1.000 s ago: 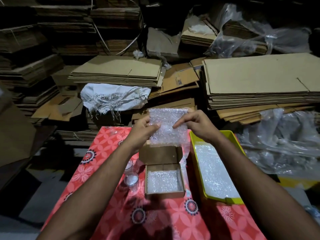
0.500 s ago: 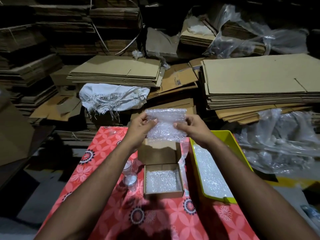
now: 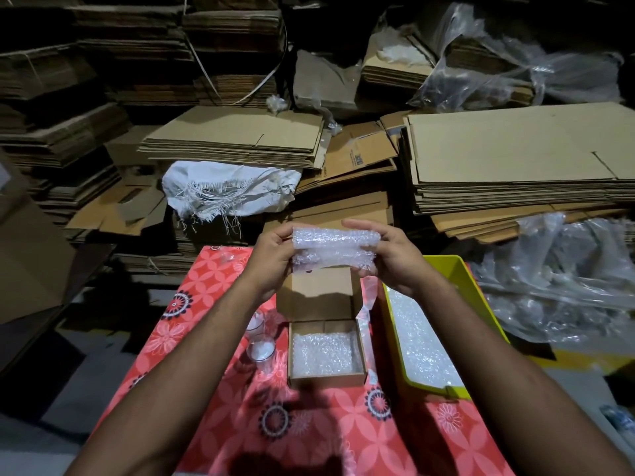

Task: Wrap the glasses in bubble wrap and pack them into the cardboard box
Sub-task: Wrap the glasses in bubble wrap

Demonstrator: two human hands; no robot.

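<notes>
**Bubble wrap now rolled into a bundle above the box**

A second ago the sheet of bubble wrap was held up flat and tall between the hands; now it is a low, wide roll [image 3: 335, 247], so the wrapping looks close to done. Whether a glass sits inside the roll cannot be told.

On the left, two bare glasses [image 3: 260, 348] stand on the table [image 3: 213, 338] just beside the box, not yet wrapped. The left hand [image 3: 275, 257] grips the roll's left end, its fingers [image 3: 287, 235] curled over the top. The roll hangs in the air above the raised lid of the cardboard box [image 3: 326, 352], which lies open in the middle of the table with bubble wrap lining its floor. The right hand [image 3: 391, 259] clasps the roll's right end, fingers curled round it. Toward the table's right edge, a yellow tray [image 3: 460, 290] holds more bubble wrap.

Likely next: lower the roll into the box.
</notes>
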